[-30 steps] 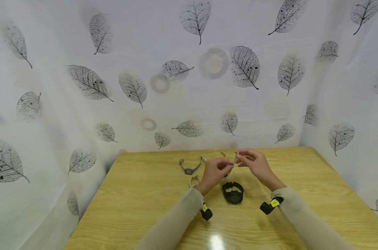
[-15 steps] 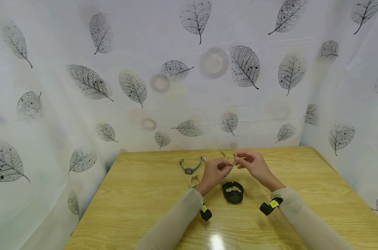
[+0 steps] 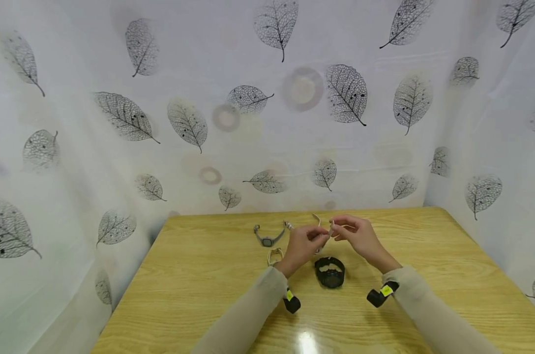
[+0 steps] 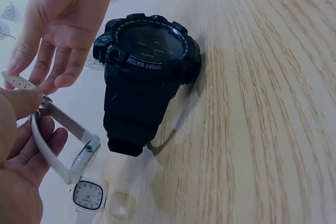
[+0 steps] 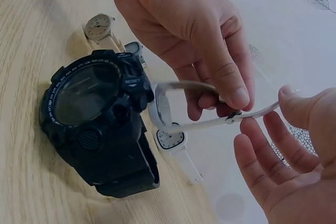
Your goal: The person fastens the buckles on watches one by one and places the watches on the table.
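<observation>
Both hands hold a white-strapped wristwatch [image 4: 47, 148] above the table, its strap looped into a ring. My left hand [image 3: 300, 246] pinches the strap beside the buckle between thumb and forefinger. With thumb and fingertips, my right hand [image 3: 358, 238] pinches the strap's free end, which sticks out past the buckle. In the right wrist view the held watch's case [image 5: 160, 106] hangs at the near end of the loop. A black sport watch [image 3: 330, 279] stands on the table below the hands. Beyond it lies a white square-faced watch [image 5: 171, 139], mostly hidden by the hands in the head view.
Left of my left hand, a grey watch [image 3: 267, 242] lies with its strap spread. A cream watch [image 3: 274, 256] stands closer, partly behind that hand. The wooden table [image 3: 196, 285] ends at a leaf-print curtain [image 3: 223, 162] at the back and sides.
My right hand has moved slightly left and down toward my left hand, and less of the strap shows between them. My left hand stays nearly still.
</observation>
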A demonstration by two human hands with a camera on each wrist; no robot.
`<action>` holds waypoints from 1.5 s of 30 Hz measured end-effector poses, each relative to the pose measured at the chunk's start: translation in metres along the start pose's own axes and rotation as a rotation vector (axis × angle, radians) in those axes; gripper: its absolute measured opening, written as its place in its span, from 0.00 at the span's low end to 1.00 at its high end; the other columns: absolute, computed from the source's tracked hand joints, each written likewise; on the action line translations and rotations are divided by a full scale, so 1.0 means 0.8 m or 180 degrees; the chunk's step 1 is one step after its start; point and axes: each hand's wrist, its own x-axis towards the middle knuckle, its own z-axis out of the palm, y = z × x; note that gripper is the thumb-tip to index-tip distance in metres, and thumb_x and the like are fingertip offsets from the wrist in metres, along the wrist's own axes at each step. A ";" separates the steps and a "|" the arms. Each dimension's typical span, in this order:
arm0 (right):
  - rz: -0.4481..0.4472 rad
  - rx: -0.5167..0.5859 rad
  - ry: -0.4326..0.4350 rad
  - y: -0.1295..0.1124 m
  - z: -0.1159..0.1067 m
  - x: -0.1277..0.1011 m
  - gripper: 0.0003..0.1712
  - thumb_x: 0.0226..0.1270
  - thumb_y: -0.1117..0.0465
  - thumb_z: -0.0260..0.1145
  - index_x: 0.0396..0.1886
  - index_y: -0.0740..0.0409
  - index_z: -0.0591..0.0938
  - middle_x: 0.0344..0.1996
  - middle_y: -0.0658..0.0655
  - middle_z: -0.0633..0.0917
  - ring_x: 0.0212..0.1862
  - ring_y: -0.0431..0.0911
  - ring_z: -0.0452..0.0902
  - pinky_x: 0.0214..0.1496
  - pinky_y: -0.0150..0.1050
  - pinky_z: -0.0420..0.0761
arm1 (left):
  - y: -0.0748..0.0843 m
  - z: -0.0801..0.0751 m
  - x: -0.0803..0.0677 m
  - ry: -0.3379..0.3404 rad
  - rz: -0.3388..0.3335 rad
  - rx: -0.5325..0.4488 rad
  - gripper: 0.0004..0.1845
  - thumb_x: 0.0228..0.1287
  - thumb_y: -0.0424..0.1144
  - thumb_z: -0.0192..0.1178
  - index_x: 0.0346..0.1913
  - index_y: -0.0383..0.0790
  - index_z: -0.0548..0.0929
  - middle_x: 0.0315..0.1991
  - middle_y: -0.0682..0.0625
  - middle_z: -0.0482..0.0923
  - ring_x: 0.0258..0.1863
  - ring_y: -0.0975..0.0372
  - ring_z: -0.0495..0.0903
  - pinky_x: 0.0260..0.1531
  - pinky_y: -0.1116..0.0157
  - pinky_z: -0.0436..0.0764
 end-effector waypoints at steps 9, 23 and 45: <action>-0.0002 0.0061 -0.0086 0.008 0.003 -0.008 0.18 0.78 0.60 0.64 0.60 0.66 0.80 0.52 0.71 0.85 0.46 0.51 0.87 0.47 0.51 0.87 | -0.001 -0.002 -0.005 -0.0061 -0.0329 -0.0235 0.09 0.64 0.32 0.72 0.46 0.37 0.91 0.38 0.49 0.90 0.32 0.70 0.86 0.32 0.71 0.85; -0.0194 0.0104 0.0260 0.005 0.009 -0.009 0.15 0.74 0.62 0.68 0.54 0.67 0.83 0.48 0.70 0.87 0.42 0.49 0.87 0.45 0.48 0.88 | 0.001 -0.005 -0.003 0.0127 -0.0690 -0.0164 0.14 0.62 0.39 0.75 0.49 0.38 0.90 0.40 0.50 0.90 0.34 0.70 0.86 0.37 0.72 0.85; -0.0731 -0.0780 0.0186 -0.005 0.002 -0.013 0.10 0.73 0.69 0.67 0.50 0.62 0.89 0.39 0.61 0.90 0.36 0.43 0.86 0.38 0.40 0.87 | 0.003 -0.018 -0.004 -0.0277 -0.0499 -0.0023 0.08 0.65 0.39 0.73 0.43 0.40 0.92 0.34 0.53 0.90 0.29 0.70 0.84 0.27 0.70 0.84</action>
